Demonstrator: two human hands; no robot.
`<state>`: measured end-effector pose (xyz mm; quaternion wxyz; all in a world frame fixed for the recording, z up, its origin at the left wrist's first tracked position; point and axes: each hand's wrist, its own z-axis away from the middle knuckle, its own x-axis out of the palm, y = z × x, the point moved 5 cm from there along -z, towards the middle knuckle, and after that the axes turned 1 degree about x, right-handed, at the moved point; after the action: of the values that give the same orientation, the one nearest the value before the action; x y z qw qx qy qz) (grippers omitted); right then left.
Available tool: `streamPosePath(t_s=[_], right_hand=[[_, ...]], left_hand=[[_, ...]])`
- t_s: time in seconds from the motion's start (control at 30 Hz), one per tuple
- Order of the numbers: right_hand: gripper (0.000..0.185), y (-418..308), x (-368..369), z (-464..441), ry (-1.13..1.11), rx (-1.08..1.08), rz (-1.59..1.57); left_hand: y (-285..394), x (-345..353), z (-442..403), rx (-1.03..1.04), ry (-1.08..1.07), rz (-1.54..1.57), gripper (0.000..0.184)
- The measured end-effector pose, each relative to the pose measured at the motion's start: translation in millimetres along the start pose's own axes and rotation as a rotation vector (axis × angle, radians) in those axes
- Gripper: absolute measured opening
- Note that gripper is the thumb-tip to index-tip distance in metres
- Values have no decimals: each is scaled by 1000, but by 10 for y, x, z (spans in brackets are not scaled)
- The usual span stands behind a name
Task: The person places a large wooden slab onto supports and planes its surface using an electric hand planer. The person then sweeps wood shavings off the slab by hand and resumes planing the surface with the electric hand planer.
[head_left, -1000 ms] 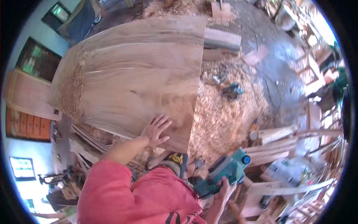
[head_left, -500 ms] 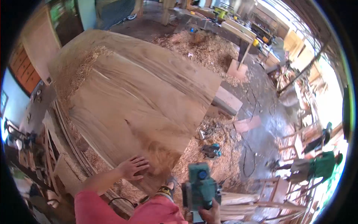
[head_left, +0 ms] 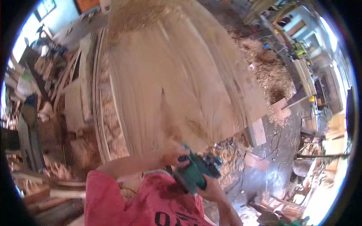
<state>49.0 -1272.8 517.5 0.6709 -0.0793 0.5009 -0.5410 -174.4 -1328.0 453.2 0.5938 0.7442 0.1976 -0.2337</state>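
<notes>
While the left hand and right hand each keep a closed grip around the green power tool at the wooden slab's near end, two-handed positioning seems underway, the next move calling for steadiness, though blur hides any contact.

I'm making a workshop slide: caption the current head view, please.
Left hand and right hand hold a green power tool near a wide wooden board.
</notes>
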Motion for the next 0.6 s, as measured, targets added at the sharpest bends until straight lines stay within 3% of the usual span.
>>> streamPosePath(t_s=[0.07, 0.17, 0.2, 0.3, 0.37, 0.4, 0.43, 0.5, 0.57, 0.6], right_hand=[[45, 139, -154, -123, -38, -39, 42], [48, 191, -532, -486, -140, -108, 62], [52, 246, -668, -577, -198, -122, 98], [51, 515, -1039, -820, -292, -237, 145], [47, 534, -1355, -1059, -402, -238, 203], [45, 591, -1481, -1149, -406, -293, 206], [44, 635, -1599, -1256, -408, -351, 209], [41, 649, -1700, -1460, -475, -379, 230], [38, 602, -1743, -1601, -586, -324, 276], [38, 491, -1747, -1638, -565, -374, 289]], left_hand=[[-110, 157, 14, -231, 86, -1, 36], [-66, 371, -106, -452, 659, -22, 33], [-18, 429, -167, -600, 699, 17, 30], [181, 240, -126, -681, 644, -133, 30], [-210, 323, 627, -1334, 795, 59, 34], [-522, 453, 1164, -1543, 942, -129, 44], [-706, 664, 1685, -1591, 1099, -186, 50], [-418, 354, 2211, -1631, 1445, -310, 63], [-507, 600, 2579, -1773, 1408, 76, 68], [-505, 667, 2565, -1828, 1422, 48, 69]])
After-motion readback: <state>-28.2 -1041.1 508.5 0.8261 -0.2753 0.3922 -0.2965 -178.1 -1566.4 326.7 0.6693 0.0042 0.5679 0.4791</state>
